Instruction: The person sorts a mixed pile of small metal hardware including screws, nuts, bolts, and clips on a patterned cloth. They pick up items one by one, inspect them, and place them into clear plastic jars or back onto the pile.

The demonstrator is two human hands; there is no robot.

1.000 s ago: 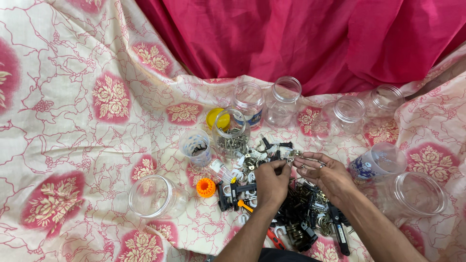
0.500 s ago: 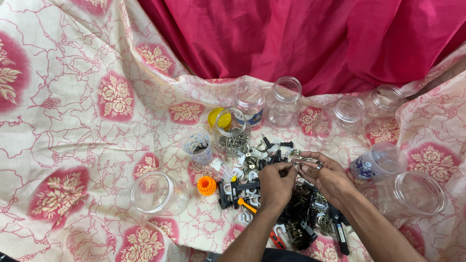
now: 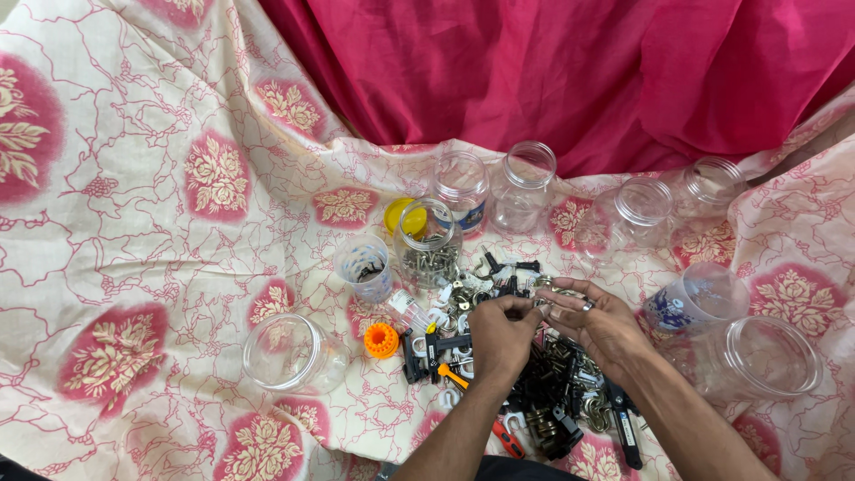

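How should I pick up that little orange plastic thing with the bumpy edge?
Pinch the small round orange ridged plastic cap across its ridged sides, coming from above. It lies alone on the floral cloth, left of the hardware pile, and the ridges should help your grip.

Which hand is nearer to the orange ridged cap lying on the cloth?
Left. The left hand lies just right of the orange cap, over the hardware pile; the right hand sits farther right, beyond the left one.

Landmark: clear jar of screws (image 3: 427,245).

- Just behind it: clear jar (image 3: 460,187) with a blue-and-white label band low on its wall.
- Far right of it: tipped clear jar (image 3: 693,298) with a blue-patterned label.
- No signs or screens.
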